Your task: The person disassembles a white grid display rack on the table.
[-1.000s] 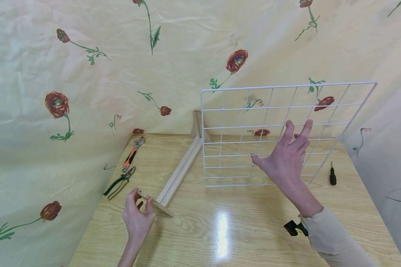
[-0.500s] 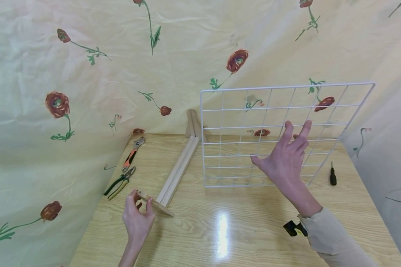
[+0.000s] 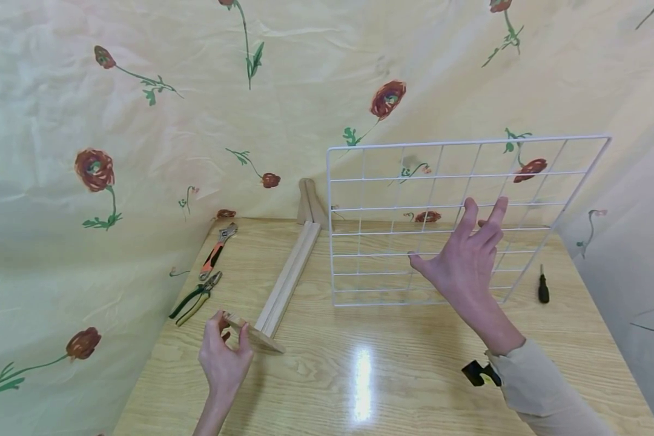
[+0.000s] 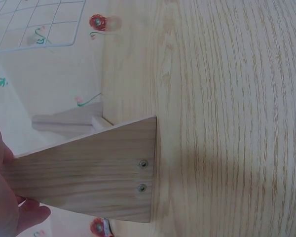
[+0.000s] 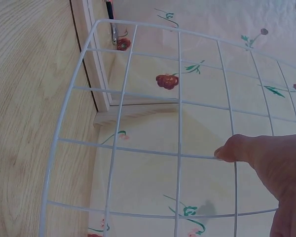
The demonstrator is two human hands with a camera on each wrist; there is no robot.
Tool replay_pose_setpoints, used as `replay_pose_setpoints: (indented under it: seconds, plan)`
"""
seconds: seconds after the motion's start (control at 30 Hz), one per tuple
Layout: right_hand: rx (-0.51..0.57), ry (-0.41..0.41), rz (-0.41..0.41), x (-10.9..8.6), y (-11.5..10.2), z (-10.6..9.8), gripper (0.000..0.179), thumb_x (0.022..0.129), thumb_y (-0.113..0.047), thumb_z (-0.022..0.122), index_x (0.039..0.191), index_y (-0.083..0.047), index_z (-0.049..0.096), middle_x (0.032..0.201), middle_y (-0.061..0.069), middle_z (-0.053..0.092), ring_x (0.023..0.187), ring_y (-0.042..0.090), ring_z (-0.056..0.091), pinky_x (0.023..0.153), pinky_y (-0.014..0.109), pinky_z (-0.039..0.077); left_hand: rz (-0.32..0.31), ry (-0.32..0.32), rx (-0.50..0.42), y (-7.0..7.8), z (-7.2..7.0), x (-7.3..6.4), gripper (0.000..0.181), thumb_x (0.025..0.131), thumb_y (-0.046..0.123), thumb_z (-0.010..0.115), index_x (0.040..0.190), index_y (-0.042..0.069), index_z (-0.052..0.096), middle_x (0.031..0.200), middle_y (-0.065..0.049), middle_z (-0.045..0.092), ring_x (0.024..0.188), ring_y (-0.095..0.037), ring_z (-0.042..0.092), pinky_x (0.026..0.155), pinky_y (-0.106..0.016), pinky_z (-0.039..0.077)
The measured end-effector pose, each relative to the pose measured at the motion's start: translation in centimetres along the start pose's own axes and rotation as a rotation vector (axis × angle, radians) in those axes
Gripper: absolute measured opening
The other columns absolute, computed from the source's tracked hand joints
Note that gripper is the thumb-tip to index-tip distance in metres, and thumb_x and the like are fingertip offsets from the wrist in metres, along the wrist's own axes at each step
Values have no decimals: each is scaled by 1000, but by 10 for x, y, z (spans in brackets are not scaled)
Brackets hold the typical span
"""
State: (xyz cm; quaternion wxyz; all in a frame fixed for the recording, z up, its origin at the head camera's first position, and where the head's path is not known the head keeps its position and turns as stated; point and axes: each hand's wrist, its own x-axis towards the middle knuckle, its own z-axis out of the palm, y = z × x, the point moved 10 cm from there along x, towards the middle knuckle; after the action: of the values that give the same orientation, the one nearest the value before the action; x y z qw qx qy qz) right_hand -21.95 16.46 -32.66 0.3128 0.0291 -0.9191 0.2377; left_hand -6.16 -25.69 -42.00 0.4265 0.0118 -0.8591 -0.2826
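My left hand (image 3: 223,357) pinches the upper end of a wooden end board (image 3: 269,343) between thumb and fingers. This board belongs to a low wooden stand; a double rail (image 3: 289,278) joins it to a matching far board (image 3: 309,203) at the wall. Two screw heads (image 4: 142,176) show on the board's outer face in the left wrist view. With fingers spread across the wires, my right hand (image 3: 471,263) holds a white wire grid (image 3: 392,231) tilted up, right of the stand. Its thumb (image 5: 232,149) touches a wire in the right wrist view. Some of its fingertips are hidden.
An adjustable wrench (image 3: 215,253) and pliers (image 3: 197,297) lie at the table's left edge. A black screwdriver (image 3: 542,286) lies at the right. Flowered cloth (image 3: 196,121) rises behind the wooden table (image 3: 316,387).
The stand's far end has swung left, away from the grid's left edge, while the near board stays in my left hand. The grid has moved very slightly left at its right side.
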Motion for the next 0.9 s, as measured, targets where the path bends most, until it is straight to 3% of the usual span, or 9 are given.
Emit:
replay_pose_setpoints:
  seconds: [0.2,0.9]
  plan:
    - [2,7,-15,-1,-1,0,131,51,-31,99,147,-4,15,159,29,-12,105,55,32,60,57,44,22,10,26,1,0,-1,49,74,-3,75,114,-14,51,89,-27,62,68,-42,65,49,-51,57]
    - [6,14,-27,-4,-2,-1,132,49,-30,100,146,-2,16,157,31,-10,105,55,32,62,59,44,16,47,42,4,-1,-1,46,76,6,76,111,-13,54,87,-26,63,69,-40,66,52,-51,58]
